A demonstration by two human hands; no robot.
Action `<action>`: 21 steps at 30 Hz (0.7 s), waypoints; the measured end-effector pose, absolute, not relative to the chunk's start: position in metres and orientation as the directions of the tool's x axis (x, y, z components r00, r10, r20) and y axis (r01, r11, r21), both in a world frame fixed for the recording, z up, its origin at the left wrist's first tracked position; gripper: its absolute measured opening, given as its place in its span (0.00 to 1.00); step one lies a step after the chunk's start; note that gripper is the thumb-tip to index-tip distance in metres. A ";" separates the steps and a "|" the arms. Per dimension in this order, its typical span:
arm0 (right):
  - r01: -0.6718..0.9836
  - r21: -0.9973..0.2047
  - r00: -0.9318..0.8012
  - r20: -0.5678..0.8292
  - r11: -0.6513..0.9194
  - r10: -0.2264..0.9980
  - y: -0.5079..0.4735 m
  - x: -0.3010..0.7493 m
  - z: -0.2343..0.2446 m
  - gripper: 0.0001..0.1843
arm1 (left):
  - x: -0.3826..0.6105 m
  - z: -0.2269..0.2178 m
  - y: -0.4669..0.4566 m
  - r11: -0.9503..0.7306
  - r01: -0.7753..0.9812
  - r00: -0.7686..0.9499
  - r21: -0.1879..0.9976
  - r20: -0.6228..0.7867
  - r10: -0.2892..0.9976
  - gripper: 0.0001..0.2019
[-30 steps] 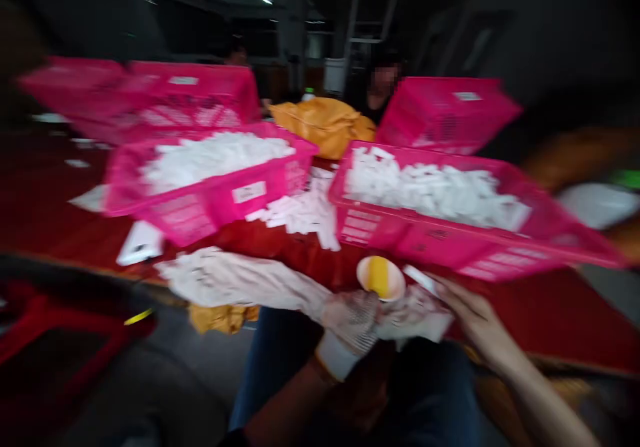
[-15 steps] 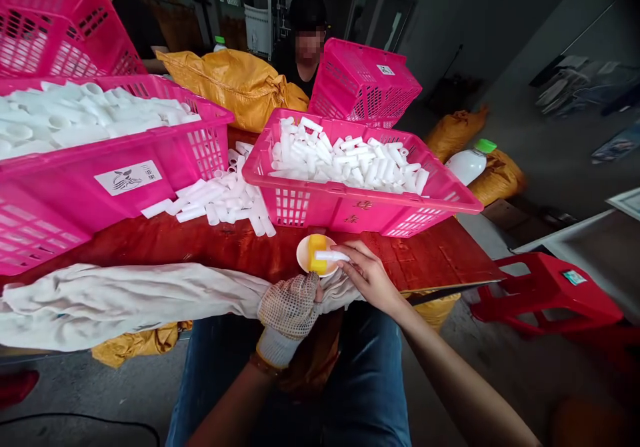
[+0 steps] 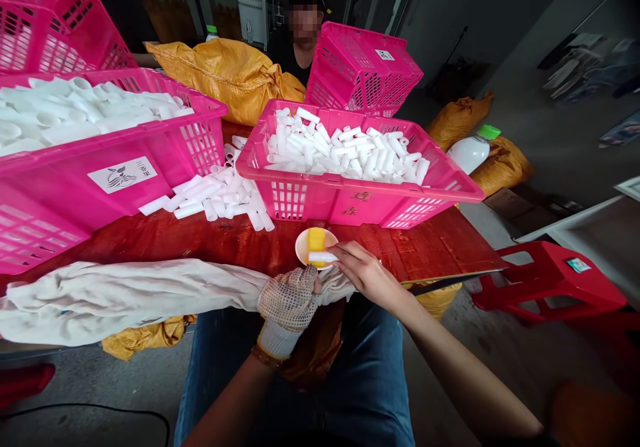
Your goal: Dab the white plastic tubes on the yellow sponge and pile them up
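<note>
My left hand (image 3: 289,301), in a knitted dotted glove, is closed on the end of a long white cloth (image 3: 125,293) at the near edge of the red table (image 3: 210,237). My bare right hand (image 3: 363,272) pinches a short white plastic tube (image 3: 323,257) and holds it across a small white dish (image 3: 303,249) with a yellow sponge (image 3: 316,239) in it. Just behind the dish stands a pink basket (image 3: 350,200) full of white tubes.
A second pink basket (image 3: 75,180) of tubes stands at the left, with loose tubes (image 3: 220,197) lying between the two. Behind are a yellow sack (image 3: 230,77), a tilted pink basket (image 3: 363,70) and a seated person. A red stool (image 3: 555,283) stands at the right.
The view has swung down and steadied. My right hand has drawn the white tube a little nearer over the dish. My left hand keeps its grip on the cloth.
</note>
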State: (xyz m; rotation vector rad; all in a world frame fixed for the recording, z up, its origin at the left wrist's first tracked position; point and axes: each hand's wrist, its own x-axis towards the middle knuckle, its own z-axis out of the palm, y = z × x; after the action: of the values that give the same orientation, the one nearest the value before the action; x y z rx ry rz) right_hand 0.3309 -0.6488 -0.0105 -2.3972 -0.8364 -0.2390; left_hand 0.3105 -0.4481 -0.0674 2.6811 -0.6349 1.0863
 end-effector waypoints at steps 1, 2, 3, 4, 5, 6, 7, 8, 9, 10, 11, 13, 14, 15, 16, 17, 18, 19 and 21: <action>0.620 -0.454 0.784 0.339 -0.640 0.519 -0.649 0.331 -0.009 0.20 | 0.311 -0.067 -0.448 -0.899 -0.438 0.628 -0.002 0.715 -0.308 0.07; 0.617 -0.447 0.787 0.336 -0.647 0.518 -0.649 0.330 -0.008 0.21 | 0.310 -0.067 -0.449 -0.907 -0.421 0.618 -0.002 0.731 -0.288 0.07; 0.608 -0.449 0.794 0.336 -0.655 0.507 -0.649 0.330 -0.008 0.21 | 0.310 -0.068 -0.449 -0.915 -0.404 0.618 0.003 0.738 -0.271 0.07; 0.597 -0.453 0.802 0.337 -0.662 0.493 -0.648 0.329 -0.008 0.22 | 0.310 -0.068 -0.449 -0.919 -0.393 0.631 0.012 0.731 -0.261 0.07; 0.589 -0.455 0.808 0.341 -0.667 0.481 -0.648 0.329 -0.009 0.23 | 0.310 -0.070 -0.449 -0.920 -0.392 0.653 0.022 0.711 -0.261 0.08; 0.586 -0.452 0.810 0.349 -0.673 0.471 -0.647 0.328 -0.011 0.23 | 0.310 -0.071 -0.448 -0.917 -0.397 0.675 0.030 0.687 -0.270 0.08; 0.586 -0.443 0.810 0.356 -0.678 0.466 -0.647 0.328 -0.013 0.23 | 0.310 -0.073 -0.448 -0.913 -0.406 0.694 0.038 0.663 -0.281 0.09; 0.591 -0.429 0.805 0.362 -0.683 0.469 -0.647 0.327 -0.014 0.23 | 0.310 -0.075 -0.447 -0.910 -0.412 0.711 0.045 0.641 -0.290 0.09; 0.600 -0.411 0.798 0.363 -0.686 0.480 -0.647 0.328 -0.016 0.23 | 0.310 -0.077 -0.447 -0.911 -0.409 0.718 0.050 0.634 -0.287 0.08; 0.609 -0.392 0.791 0.358 -0.689 0.496 -0.647 0.328 -0.016 0.23 | 0.310 -0.078 -0.447 -0.916 -0.399 0.713 0.052 0.645 -0.274 0.07; 0.621 -0.373 0.782 0.349 -0.689 0.516 -0.648 0.329 -0.017 0.23 | 0.310 -0.080 -0.448 -0.922 -0.382 0.706 0.054 0.662 -0.254 0.06; 0.646 -0.340 0.762 0.322 -0.683 0.561 -0.649 0.330 -0.016 0.23 | 0.310 -0.082 -0.449 -0.933 -0.356 0.687 0.061 0.694 -0.217 0.05; 0.655 -0.330 0.755 0.312 -0.680 0.576 -0.650 0.330 -0.015 0.22 | 0.310 -0.082 -0.450 -0.936 -0.346 0.678 0.060 0.706 -0.205 0.05; 0.657 -0.328 0.754 0.310 -0.679 0.579 -0.650 0.330 -0.014 0.22 | 0.310 -0.081 -0.451 -0.938 -0.343 0.671 0.052 0.712 -0.207 0.05; 0.650 -0.335 0.760 0.316 -0.683 0.568 -0.649 0.330 -0.014 0.22 | 0.311 -0.080 -0.451 -0.938 -0.345 0.664 0.037 0.716 -0.216 0.06; 0.634 -0.351 0.773 0.325 -0.689 0.545 -0.649 0.329 -0.014 0.22 | 0.311 -0.078 -0.452 -0.938 -0.347 0.652 0.021 0.723 -0.226 0.08; 0.614 -0.369 0.788 0.338 -0.698 0.514 -0.648 0.328 -0.015 0.22 | 0.311 -0.076 -0.452 -0.935 -0.355 0.637 0.006 0.734 -0.237 0.08; 0.597 -0.382 0.800 0.354 -0.706 0.484 -0.647 0.327 -0.016 0.22 | 0.312 -0.075 -0.451 -0.931 -0.365 0.623 -0.003 0.742 -0.247 0.08; 0.585 -0.376 0.806 0.369 -0.719 0.463 -0.645 0.325 -0.017 0.21 | 0.312 -0.073 -0.451 -0.919 -0.394 0.615 -0.002 0.743 -0.265 0.07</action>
State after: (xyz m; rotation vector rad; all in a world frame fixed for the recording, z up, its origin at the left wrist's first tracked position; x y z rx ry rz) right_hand 0.3252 -0.6446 -0.0169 -2.5096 -0.7793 -0.3420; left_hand 0.3119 -0.4505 -0.0727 2.6753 -0.5497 1.1907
